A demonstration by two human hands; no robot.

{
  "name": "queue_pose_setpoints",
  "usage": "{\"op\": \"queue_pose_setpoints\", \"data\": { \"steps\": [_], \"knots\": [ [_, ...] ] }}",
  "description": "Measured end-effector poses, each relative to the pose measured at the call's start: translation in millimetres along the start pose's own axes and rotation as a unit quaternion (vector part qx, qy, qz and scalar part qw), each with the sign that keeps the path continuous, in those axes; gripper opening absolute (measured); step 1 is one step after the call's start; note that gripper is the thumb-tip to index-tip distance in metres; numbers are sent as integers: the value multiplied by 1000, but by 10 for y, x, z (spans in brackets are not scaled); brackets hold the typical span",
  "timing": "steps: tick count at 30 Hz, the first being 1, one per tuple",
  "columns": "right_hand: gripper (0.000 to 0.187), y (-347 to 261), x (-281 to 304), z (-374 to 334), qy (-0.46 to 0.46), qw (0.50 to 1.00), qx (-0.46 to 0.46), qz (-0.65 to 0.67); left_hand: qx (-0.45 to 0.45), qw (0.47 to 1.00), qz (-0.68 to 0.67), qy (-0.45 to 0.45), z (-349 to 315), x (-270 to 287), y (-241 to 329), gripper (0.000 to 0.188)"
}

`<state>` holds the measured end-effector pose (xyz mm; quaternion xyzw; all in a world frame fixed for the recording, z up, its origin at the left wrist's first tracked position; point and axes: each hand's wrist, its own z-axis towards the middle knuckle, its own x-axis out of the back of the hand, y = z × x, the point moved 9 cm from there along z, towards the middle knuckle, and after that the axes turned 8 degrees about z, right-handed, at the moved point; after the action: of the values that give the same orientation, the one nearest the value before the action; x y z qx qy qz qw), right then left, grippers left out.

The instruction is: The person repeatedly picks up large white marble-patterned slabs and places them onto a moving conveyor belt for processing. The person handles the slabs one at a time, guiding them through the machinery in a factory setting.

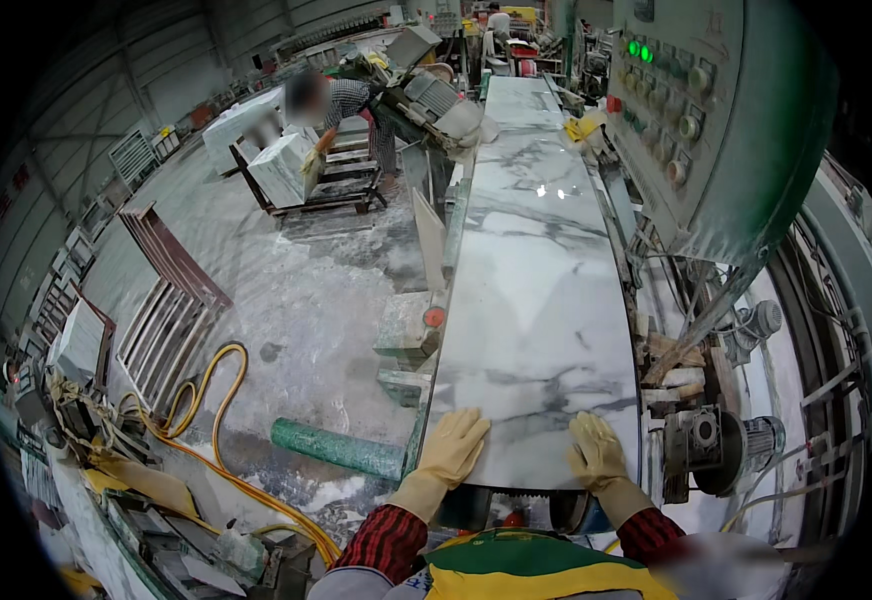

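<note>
A long white marble slab (531, 290) with grey veins and a glossy face lies on the machine bed, running away from me. My left hand (456, 445), in a cream rubber glove, rests flat on the slab's near left corner, fingers stretched out. On the near right part of the same slab lies my right hand (598, 452), gloved alike, its fingers also extended. Both hands touch the stone without gripping anything. Below the slab's near edge, part of a toothed dark strip (521, 491) shows between my wrists.
A green control cabinet (716, 120) with lit buttons overhangs the right side. Motors (756, 440) flank the bed there. At left are a green roller (336, 447), yellow hoses (221, 440) and a metal rack (171, 330). Farther off, another person (356, 100) bends over stacked slabs (286, 170).
</note>
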<state>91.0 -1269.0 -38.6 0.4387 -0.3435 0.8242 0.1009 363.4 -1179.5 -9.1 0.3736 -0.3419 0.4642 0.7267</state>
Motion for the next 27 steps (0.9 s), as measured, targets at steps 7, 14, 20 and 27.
{"op": "queue_pose_setpoints", "data": {
  "steps": [7, 14, 20, 27],
  "knots": [
    [54, -49, 1, 76, 9, 999, -3, -37, 3, 1000, -3, -4, -24, -79, -75, 38],
    [57, -1064, -781, 422, -113, 990, 69, 42, 28, 998, -62, -1, -23, -153, -206, 31],
    [56, -1164, -955, 542, -159, 978, 122, 57, 25, 997, -71, 26, -21, -148, -264, 32],
    [56, -917, -387, 259, -141, 979, 132, 65, 17, 997, -70, 29, 27, -113, -250, 30]
  ]
}}
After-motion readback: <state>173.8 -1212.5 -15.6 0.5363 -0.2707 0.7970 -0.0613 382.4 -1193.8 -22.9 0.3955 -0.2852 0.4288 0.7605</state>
